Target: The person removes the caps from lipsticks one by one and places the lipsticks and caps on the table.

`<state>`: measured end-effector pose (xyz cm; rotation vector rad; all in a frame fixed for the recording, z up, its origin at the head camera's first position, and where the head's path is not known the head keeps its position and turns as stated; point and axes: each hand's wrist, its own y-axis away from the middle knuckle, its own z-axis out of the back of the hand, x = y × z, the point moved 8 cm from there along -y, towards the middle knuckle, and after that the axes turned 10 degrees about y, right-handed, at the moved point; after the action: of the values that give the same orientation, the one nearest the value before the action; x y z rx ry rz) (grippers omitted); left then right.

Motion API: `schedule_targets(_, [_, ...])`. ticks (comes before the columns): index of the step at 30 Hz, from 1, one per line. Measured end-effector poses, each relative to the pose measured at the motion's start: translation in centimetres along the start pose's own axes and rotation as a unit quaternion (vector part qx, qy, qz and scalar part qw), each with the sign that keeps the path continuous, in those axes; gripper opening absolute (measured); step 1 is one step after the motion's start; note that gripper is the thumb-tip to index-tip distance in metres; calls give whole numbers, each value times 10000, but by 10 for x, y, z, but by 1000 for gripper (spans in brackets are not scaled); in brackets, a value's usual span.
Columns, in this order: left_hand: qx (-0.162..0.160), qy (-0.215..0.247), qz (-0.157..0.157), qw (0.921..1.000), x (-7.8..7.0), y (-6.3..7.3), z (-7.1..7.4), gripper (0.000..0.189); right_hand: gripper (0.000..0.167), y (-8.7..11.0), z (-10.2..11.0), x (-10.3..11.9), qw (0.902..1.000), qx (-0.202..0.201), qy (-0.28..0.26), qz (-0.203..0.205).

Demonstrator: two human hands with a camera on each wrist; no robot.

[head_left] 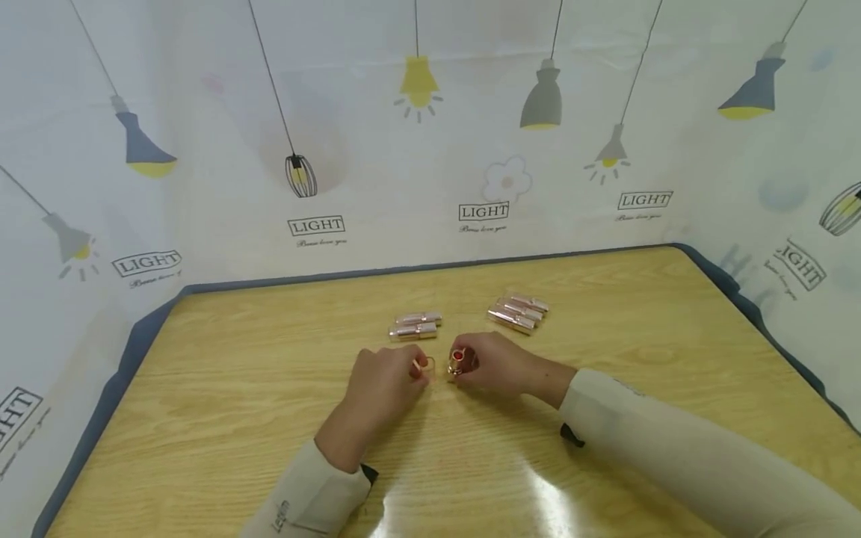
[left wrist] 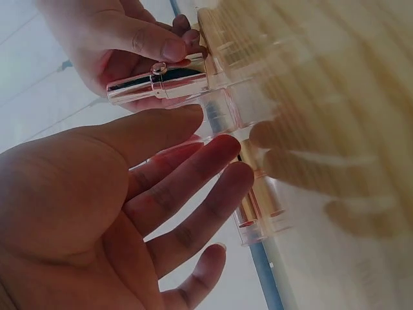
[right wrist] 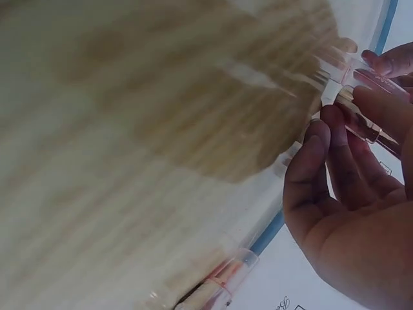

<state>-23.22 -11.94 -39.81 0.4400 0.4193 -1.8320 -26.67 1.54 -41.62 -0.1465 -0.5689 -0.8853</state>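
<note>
My left hand (head_left: 385, 379) pinches a clear cap (left wrist: 219, 111) between thumb and fingertips, low over the wooden table. Close to its right, my right hand (head_left: 496, 362) grips a shiny rose-gold lipstick tube (head_left: 455, 365), held upright with its base at the tabletop. Red shows in the tube's uncapped top. A narrow gap separates cap and tube in the head view. From the right wrist, the tube (right wrist: 358, 119) appears between thumb and fingers, with the clear cap (right wrist: 379, 82) just beyond it.
Two capped lipsticks (head_left: 413, 331) lie side by side behind my left hand. Three more lipsticks (head_left: 513, 320) lie in a slanted row behind my right hand. The wooden table (head_left: 269, 336) ends at a lamp-printed cloth wall (head_left: 397, 194) at the back and sides.
</note>
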Motion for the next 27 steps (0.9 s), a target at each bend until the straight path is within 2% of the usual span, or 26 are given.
schedule_targets(7, [122, 51, -26, 9999, -3, -2, -3, 14, 19, -7, -4, 0, 9996, 187, 127, -183])
schedule_targets(18, [165, -19, 20, 9999, -2, -1, -3, 13, 14, -9, -8, 3, 9989, 363, 258, -166])
schedule_targets(27, [176, 129, 50, 9997, 0, -1, -2, 13, 15, -9, -11, 8, 9975, 591, 393, -7])
